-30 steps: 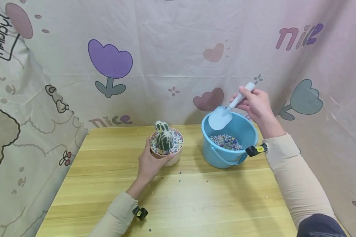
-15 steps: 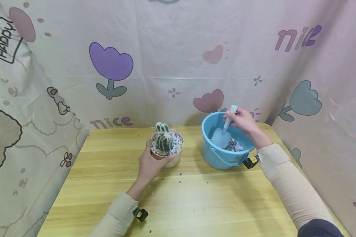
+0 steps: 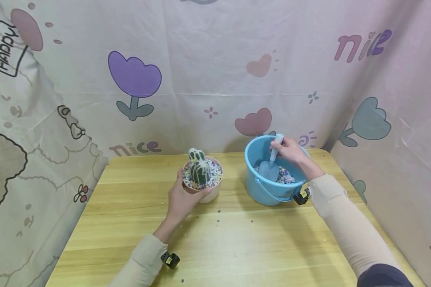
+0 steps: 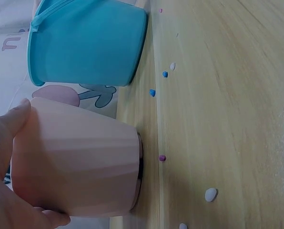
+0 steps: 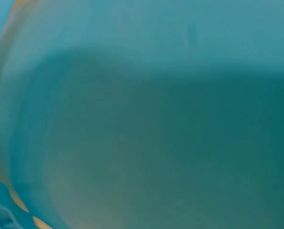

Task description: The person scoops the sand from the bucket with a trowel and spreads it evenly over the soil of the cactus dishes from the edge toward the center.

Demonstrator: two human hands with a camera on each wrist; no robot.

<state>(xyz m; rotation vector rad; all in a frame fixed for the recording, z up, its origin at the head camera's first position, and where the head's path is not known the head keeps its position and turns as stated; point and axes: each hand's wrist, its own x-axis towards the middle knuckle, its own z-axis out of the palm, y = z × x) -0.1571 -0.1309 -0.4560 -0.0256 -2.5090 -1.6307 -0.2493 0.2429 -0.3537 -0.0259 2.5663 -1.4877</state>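
My left hand (image 3: 181, 200) holds the side of a pale pink flower pot (image 3: 212, 195), thumb at the near side. In the pot stands a small green cactus (image 3: 199, 172) with white fuzz, surrounded by multicoloured pebbles. To its right is a light blue bucket (image 3: 263, 193) with more of these pebbles (image 3: 286, 175) inside. Reaching over the bucket's rim, my right hand (image 3: 291, 150) grips the handle of a pale blue hand shovel (image 3: 269, 171), its blade low among the pebbles. Blurred blue bucket wall (image 5: 142, 119) fills the right wrist view, hiding the right hand there.
Both containers stand toward the back of a wooden table (image 3: 237, 247). Several loose pebbles (image 4: 210, 194) lie scattered on it. A printed cloth (image 3: 201, 48) hangs close behind and along both sides. The bucket's handle (image 3: 276, 196) hangs down its front.
My right hand has lowered the shovel from above the bucket's rim down into the pebbles, then shifted slightly lower. My left hand and the flower pot stay put.
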